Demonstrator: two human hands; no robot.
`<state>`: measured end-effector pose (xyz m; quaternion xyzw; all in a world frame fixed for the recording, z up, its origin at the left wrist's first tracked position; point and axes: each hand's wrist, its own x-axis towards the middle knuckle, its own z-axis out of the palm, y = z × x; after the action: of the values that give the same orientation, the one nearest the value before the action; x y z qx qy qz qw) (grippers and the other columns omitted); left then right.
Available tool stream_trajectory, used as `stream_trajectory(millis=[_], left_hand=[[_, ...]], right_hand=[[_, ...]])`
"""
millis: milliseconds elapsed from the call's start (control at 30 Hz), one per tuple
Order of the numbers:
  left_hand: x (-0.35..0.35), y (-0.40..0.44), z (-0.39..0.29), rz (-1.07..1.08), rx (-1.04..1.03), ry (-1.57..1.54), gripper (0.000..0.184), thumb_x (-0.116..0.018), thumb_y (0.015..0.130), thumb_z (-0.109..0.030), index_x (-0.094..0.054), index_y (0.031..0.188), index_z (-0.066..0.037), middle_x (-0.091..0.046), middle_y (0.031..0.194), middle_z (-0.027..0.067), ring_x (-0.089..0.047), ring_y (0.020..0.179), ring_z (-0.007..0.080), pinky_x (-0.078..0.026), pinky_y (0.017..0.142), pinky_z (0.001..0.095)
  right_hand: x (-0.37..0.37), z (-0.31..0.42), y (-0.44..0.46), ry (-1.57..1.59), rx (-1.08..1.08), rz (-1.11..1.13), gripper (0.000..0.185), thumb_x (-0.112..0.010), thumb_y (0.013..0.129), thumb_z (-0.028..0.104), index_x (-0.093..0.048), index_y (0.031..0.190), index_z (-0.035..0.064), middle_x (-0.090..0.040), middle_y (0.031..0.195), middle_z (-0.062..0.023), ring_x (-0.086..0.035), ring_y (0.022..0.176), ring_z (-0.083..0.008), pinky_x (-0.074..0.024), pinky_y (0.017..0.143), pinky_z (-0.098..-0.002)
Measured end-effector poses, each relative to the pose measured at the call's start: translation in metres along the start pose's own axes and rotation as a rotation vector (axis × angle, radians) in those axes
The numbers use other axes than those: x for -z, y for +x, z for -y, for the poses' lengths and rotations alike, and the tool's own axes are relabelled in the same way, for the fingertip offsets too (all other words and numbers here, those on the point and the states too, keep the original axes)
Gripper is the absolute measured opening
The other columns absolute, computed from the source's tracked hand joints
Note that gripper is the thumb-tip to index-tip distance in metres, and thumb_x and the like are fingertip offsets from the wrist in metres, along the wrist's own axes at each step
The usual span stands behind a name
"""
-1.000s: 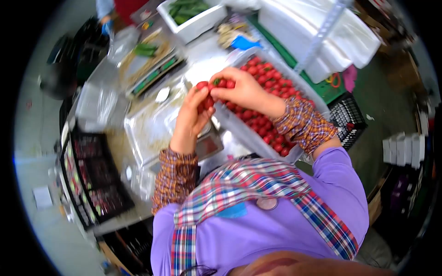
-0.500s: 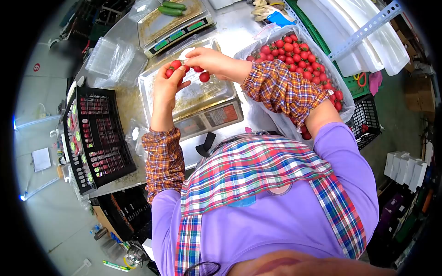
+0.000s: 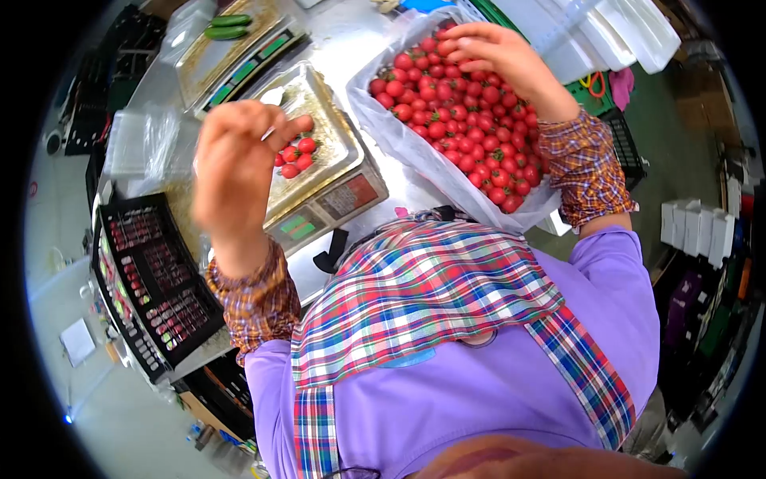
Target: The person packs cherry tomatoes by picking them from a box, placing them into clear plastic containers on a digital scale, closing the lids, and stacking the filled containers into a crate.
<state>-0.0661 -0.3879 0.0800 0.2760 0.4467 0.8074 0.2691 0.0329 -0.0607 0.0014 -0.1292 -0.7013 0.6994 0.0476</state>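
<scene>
My right hand (image 3: 504, 64) is over the far part of a bag-lined box (image 3: 369, 128) full of red cherry tomatoes (image 3: 467, 120). Its fingers are stretched and slightly apart, with nothing visible held. My left hand (image 3: 235, 156) is raised above the near scale (image 3: 327, 191), smeared by motion. Its fingertips reach toward a small group of cherry tomatoes (image 3: 297, 157) on the metal pan. Whether those fingers grip anything is unclear. A white oval thing (image 3: 272, 96) lies at the pan's far side.
Two cucumbers (image 3: 227, 27) lie on a second scale (image 3: 239, 72) behind. Clear plastic packaging (image 3: 148, 148) is at the left, beside a black crate (image 3: 163, 275) holding packed red produce. White trays (image 3: 590, 36) and a green crate (image 3: 594, 92) stand beyond the tomato box.
My hands have moved apart. The right went from the scale to the tomato box; the left let several tomatoes rest on the pan and shifted left. The view has turned right.
</scene>
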Motion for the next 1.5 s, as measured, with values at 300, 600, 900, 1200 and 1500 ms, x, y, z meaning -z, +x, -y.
stream_trajectory(millis=[300,600,900,1200,1500], left_hand=[[-0.091,-0.004,-0.047,1.003,-0.133,-0.839,0.012,-0.059,0.076,0.001,-0.063,0.066,-0.003,-0.063,0.071,0.0111,-0.062,0.068,0.0215,-0.053,0.075,0.0418],[-0.108,-0.006,-0.036,0.988,-0.138,-0.814,0.015,-0.051,0.075,0.009,-0.059,0.064,0.002,-0.059,0.070,0.0177,-0.062,0.065,0.0278,-0.059,0.069,0.0440],[-0.108,-0.011,-0.036,0.913,-0.165,-0.728,0.022,-0.052,0.073,0.008,-0.051,0.054,-0.003,-0.054,0.060,0.0122,-0.064,0.062,0.0268,-0.060,0.067,0.0404],[-0.090,0.053,0.042,0.440,0.063,0.644,0.013,-0.059,0.086,-0.011,-0.060,0.088,0.002,-0.062,0.081,0.0073,-0.060,0.070,0.0172,-0.048,0.064,0.0279],[-0.038,0.076,0.203,0.452,-0.295,1.769,0.043,-0.067,0.073,-0.015,-0.051,0.112,-0.006,-0.060,0.090,0.0133,-0.061,0.079,0.0324,-0.051,0.068,0.0405]], right_hand=[[0.025,-0.016,-0.028,-0.778,0.274,-0.253,0.024,-0.064,0.081,0.013,-0.062,0.103,0.0028,-0.066,0.087,-0.0132,-0.063,0.086,-0.0224,-0.0500,0.076,-0.0330],[-0.005,-0.038,0.035,-1.388,0.492,-0.030,0.050,-0.072,0.070,0.026,-0.054,0.113,0.0057,-0.057,0.100,-0.0151,-0.055,0.096,-0.0319,-0.0459,0.080,-0.0424],[-0.007,-0.065,0.063,-1.466,0.668,-0.091,0.039,-0.066,0.072,0.014,-0.055,0.109,0.0048,-0.060,0.099,-0.0123,-0.059,0.091,-0.0281,-0.0490,0.073,-0.0385],[-0.016,-0.063,0.063,-1.375,0.587,-0.093,0.041,-0.062,0.068,0.011,-0.051,0.107,0.0039,-0.058,0.100,-0.0110,-0.052,0.094,-0.0311,-0.0461,0.072,-0.0428],[-0.013,-0.065,0.065,-1.510,0.380,-0.058,0.036,-0.067,0.070,0.018,-0.058,0.102,0.0065,-0.057,0.102,-0.0142,-0.053,0.097,-0.0355,-0.0497,0.078,-0.0420]])
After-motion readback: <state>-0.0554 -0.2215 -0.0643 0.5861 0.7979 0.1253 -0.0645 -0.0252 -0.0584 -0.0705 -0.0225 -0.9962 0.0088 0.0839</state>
